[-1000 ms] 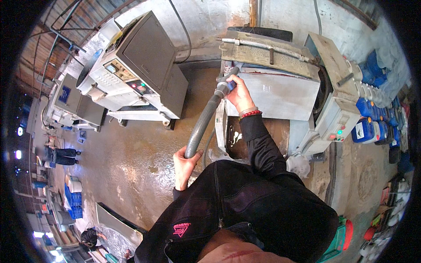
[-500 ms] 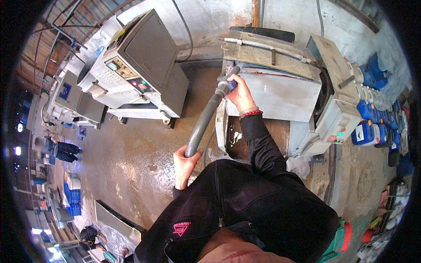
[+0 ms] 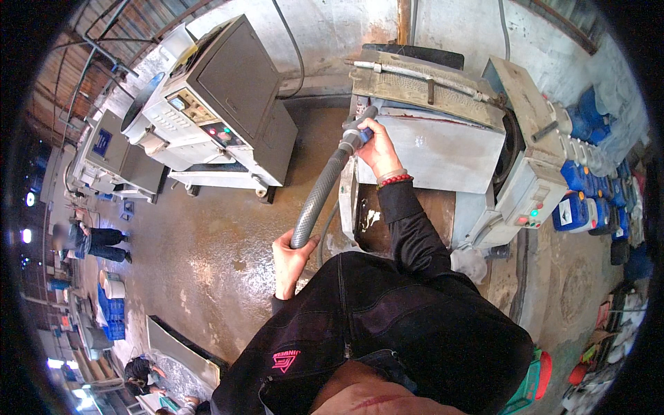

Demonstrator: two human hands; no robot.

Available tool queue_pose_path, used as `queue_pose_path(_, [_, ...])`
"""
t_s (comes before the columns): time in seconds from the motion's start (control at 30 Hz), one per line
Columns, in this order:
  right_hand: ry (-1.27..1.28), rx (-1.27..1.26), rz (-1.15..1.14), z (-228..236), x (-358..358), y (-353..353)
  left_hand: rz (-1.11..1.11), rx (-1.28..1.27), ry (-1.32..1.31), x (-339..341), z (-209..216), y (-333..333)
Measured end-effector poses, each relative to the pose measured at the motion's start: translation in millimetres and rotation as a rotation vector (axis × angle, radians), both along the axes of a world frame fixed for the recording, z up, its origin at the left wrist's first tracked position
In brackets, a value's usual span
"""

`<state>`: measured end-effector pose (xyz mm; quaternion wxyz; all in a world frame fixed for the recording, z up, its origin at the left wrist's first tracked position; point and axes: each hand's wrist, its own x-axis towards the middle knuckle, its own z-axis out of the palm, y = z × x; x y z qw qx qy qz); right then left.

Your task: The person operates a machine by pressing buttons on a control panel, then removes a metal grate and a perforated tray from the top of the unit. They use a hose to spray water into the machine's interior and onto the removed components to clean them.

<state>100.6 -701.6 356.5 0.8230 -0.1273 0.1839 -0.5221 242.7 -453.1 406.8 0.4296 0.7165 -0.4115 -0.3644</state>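
Note:
A thick grey ribbed hose [image 3: 322, 190] runs between my two hands, rising from lower left to upper right. My left hand [image 3: 289, 264] is closed round its lower part. My right hand [image 3: 378, 150] grips the grey pipe fitting [image 3: 351, 138] at the upper end, fingers by its blue valve handle [image 3: 366, 134]. The fitting's short spout [image 3: 369, 113] reaches the left edge of a light grey metal machine [image 3: 432, 155], under its raised perforated lid [image 3: 415, 84]. Whether liquid comes out of the spout, I cannot make out.
Left of the hose stands a grey cabinet machine [image 3: 235, 90] with lit buttons. A control box [image 3: 532, 200] sits on the right machine, near blue jugs [image 3: 573, 210]. The brown floor [image 3: 214, 242] looks wet. A person [image 3: 100, 240] stands far left; others work by a trough [image 3: 183, 349].
My hands and the hose hold nearly the same position. The person at the far left has shifted slightly, and a person's arm by the trough at lower left has moved.

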Motion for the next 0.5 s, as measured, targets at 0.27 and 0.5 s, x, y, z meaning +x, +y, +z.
queue_pose_path(0.27, [-0.005, -0.021, 0.018, -4.3, -0.9, 0.4, 0.003, 0.002, -0.008, -0.5, -2.1, 2.8])
queue_pose_path(0.5, [0.005, -0.011, 0.034, -5.1, -0.8, 3.7, 0.007, 0.019, -0.03, -1.6, 0.8, 5.4])
